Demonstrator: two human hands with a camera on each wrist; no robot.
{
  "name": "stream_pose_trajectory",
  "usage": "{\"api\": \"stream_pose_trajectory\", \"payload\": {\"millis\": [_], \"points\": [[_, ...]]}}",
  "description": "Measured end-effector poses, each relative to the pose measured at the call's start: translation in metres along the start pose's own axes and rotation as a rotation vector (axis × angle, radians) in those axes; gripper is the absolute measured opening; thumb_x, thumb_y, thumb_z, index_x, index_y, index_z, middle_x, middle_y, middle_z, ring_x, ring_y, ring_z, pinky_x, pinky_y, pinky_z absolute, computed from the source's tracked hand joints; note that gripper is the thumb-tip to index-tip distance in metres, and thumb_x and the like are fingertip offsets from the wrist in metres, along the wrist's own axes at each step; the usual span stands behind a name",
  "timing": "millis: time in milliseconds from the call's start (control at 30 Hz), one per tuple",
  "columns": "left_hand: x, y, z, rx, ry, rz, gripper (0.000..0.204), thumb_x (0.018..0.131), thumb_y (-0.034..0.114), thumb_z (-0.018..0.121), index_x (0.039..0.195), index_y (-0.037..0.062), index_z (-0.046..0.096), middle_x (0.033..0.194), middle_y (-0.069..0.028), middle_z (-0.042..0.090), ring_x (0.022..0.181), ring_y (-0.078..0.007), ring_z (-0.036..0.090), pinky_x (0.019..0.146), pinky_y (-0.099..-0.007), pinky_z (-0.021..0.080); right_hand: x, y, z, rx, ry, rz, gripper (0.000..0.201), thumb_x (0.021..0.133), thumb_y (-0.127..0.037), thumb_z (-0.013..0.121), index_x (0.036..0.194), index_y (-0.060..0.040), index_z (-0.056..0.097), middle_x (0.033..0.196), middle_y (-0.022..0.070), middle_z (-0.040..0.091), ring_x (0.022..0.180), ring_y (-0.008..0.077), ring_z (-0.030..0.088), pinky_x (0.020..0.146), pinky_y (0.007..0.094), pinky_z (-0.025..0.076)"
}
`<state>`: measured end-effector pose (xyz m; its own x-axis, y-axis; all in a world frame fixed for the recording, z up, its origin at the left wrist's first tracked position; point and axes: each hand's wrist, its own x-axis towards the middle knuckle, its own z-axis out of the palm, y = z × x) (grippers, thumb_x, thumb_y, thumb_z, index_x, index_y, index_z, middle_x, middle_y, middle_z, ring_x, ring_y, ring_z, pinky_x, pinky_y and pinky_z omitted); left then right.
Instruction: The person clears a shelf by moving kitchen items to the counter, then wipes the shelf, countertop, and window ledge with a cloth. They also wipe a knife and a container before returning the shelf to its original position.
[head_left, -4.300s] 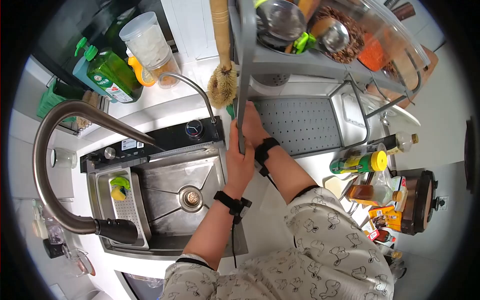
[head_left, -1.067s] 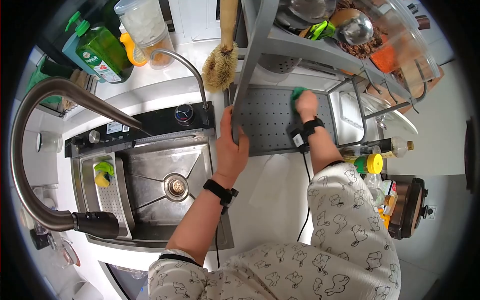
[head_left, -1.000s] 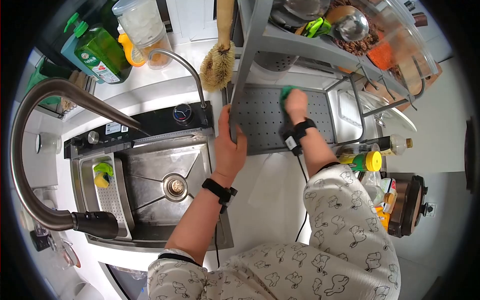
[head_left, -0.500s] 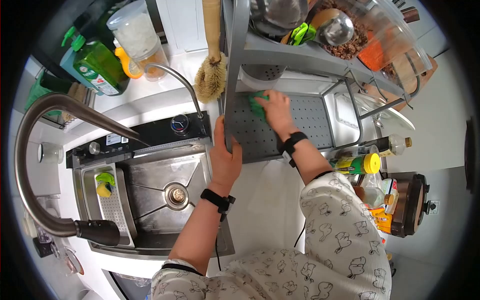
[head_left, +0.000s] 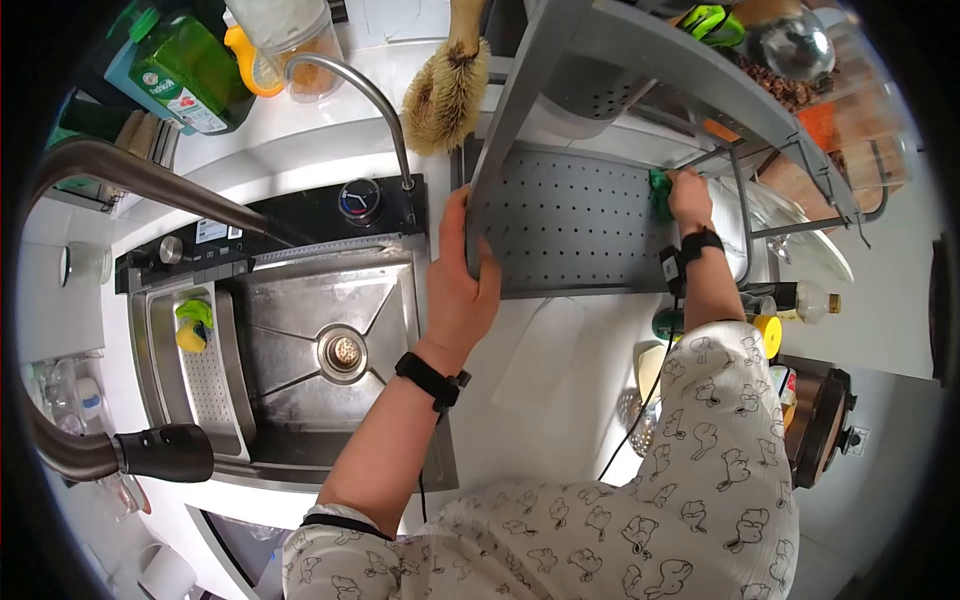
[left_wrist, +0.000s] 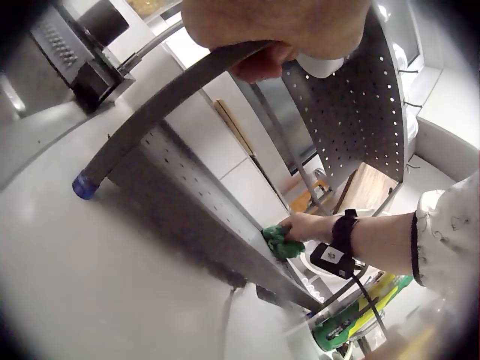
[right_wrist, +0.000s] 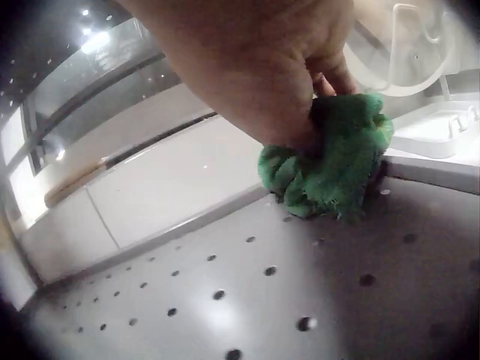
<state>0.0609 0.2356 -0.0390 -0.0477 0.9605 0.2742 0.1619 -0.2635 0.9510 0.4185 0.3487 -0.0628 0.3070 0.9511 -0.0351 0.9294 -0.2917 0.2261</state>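
Observation:
My right hand (head_left: 690,205) grips a bunched green cloth (head_left: 660,195) at the right end of a grey perforated shelf (head_left: 575,225), the lower level of a dish rack. In the right wrist view the cloth (right_wrist: 337,161) lies against the shelf's raised rim, close to the corner, and bulges out below the fingers. My left hand (head_left: 460,295) holds the rack's flat grey upright (head_left: 500,130) at the shelf's left front, thumb on one side and fingers on the other. From the left wrist, the upright (left_wrist: 161,97) runs down to a blue-tipped foot (left_wrist: 84,186).
A steel sink (head_left: 320,340) with a tall faucet (head_left: 160,165) lies left of the rack. A bristle brush (head_left: 445,95) hangs beside the upright. Bottles (head_left: 805,300) and a brown-lidded pot (head_left: 822,415) crowd the right. A perforated holder (head_left: 590,95) sits behind the shelf.
My right hand has wiped the cloth leftward across the shelf toward the upright, then swept it back to the far right end. My left hand stays on the upright while the head view shifts.

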Motion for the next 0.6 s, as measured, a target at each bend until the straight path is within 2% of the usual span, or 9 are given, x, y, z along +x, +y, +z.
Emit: {"api": "stream_pose_trajectory", "payload": {"millis": [67, 167, 200, 267, 333, 400, 500, 567, 600], "points": [[-0.001, 0.0, 0.001, -0.055, -0.034, -0.092, 0.052, 0.082, -0.002, 0.042, 0.132, 0.0042, 0.029, 0.119, -0.0229, 0.049, 0.101, -0.0398, 0.054, 0.081, -0.0364, 0.046, -0.004, -0.009, -0.011, -0.032, 0.061, -0.039, 0.027, 0.085, -0.014, 0.044, 0.104, -0.0132, 0.062, 0.113, 0.0099, 0.053, 0.108, 0.032, 0.048, 0.084, 0.0403, 0.046], [-0.003, -0.012, 0.003, -0.002, -0.012, -0.05, 0.051, 0.082, -0.002, 0.042, 0.132, 0.0044, 0.029, 0.118, -0.0214, 0.049, 0.097, -0.037, 0.057, 0.08, -0.035, 0.046, -0.002, 0.001, -0.006, -0.002, 0.145, -0.163, 0.026, 0.084, -0.014, 0.043, 0.102, -0.0104, 0.062, 0.113, 0.0124, 0.054, 0.105, 0.0333, 0.051, 0.083, 0.0408, 0.046], [-0.003, -0.008, 0.003, -0.002, -0.02, -0.055, 0.051, 0.082, -0.002, 0.042, 0.132, 0.0044, 0.029, 0.118, -0.0214, 0.049, 0.097, -0.037, 0.057, 0.08, -0.035, 0.046, 0.001, 0.003, -0.002, -0.002, 0.137, -0.158, 0.026, 0.084, -0.014, 0.043, 0.102, -0.0104, 0.062, 0.113, 0.0124, 0.054, 0.105, 0.0333, 0.051, 0.083, 0.0408, 0.046], [-0.001, 0.005, 0.001, -0.124, -0.039, -0.23, 0.051, 0.083, -0.002, 0.041, 0.131, 0.0045, 0.029, 0.115, -0.0197, 0.052, 0.093, -0.0335, 0.059, 0.079, -0.0336, 0.046, 0.003, 0.008, 0.006, 0.052, 0.037, -0.082, 0.025, 0.084, -0.012, 0.042, 0.099, -0.007, 0.061, 0.11, 0.0155, 0.055, 0.1, 0.0347, 0.054, 0.083, 0.0414, 0.046], [-0.003, -0.004, 0.003, -0.052, -0.03, -0.163, 0.051, 0.083, -0.002, 0.041, 0.132, 0.0051, 0.029, 0.112, -0.0189, 0.053, 0.092, -0.0318, 0.06, 0.078, -0.033, 0.046, -0.007, 0.013, 0.003, 0.078, 0.061, -0.071, 0.024, 0.083, -0.011, 0.04, 0.095, -0.0044, 0.06, 0.107, 0.018, 0.056, 0.097, 0.0358, 0.056, 0.082, 0.0426, 0.046], [-0.001, -0.003, 0.002, 0.001, -0.001, -0.097, 0.051, 0.083, -0.001, 0.04, 0.132, 0.0057, 0.029, 0.11, -0.0181, 0.055, 0.09, -0.03, 0.06, 0.077, -0.0323, 0.046, -0.02, 0.016, 0.001, 0.141, -0.025, -0.019, 0.023, 0.083, -0.011, 0.04, 0.091, -0.0036, 0.061, 0.103, 0.0187, 0.058, 0.095, 0.0362, 0.056, 0.081, 0.0428, 0.046], [0.0, 0.004, 0.004, -0.112, -0.023, -0.211, 0.051, 0.083, 0.0, 0.04, 0.132, 0.0072, 0.028, 0.109, -0.0189, 0.056, 0.091, -0.0327, 0.06, 0.076, -0.0328, 0.047, -0.041, 0.023, 0.012, 0.056, -0.017, -0.034, 0.023, 0.083, -0.01, 0.042, 0.089, -0.0023, 0.063, 0.095, 0.0187, 0.061, 0.091, 0.0355, 0.059, 0.077, 0.0422, 0.048], [0.002, -0.014, 0.008, 0.055, 0.103, 0.162, 0.049, 0.087, 0.005, 0.041, 0.134, 0.0066, 0.029, 0.093, -0.0093, 0.057, 0.059, -0.0133, 0.052, 0.056, -0.0246, 0.043, -0.054, 0.014, 0.007, 0.031, -0.028, -0.011, 0.023, 0.082, -0.009, 0.042, 0.088, -0.0016, 0.063, 0.095, 0.0189, 0.061, 0.091, 0.0348, 0.059, 0.077, 0.0419, 0.048], [0.0, -0.009, 0.005, 0.055, 0.103, 0.153, 0.049, 0.087, 0.005, 0.041, 0.134, 0.0066, 0.029, 0.093, -0.0093, 0.057, 0.059, -0.0133, 0.052, 0.056, -0.0246, 0.043, -0.063, 0.008, 0.005, 0.017, -0.072, 0.033, 0.023, 0.082, -0.009, 0.043, 0.089, -0.0015, 0.063, 0.096, 0.019, 0.061, 0.091, 0.034, 0.059, 0.078, 0.0411, 0.048]]}}
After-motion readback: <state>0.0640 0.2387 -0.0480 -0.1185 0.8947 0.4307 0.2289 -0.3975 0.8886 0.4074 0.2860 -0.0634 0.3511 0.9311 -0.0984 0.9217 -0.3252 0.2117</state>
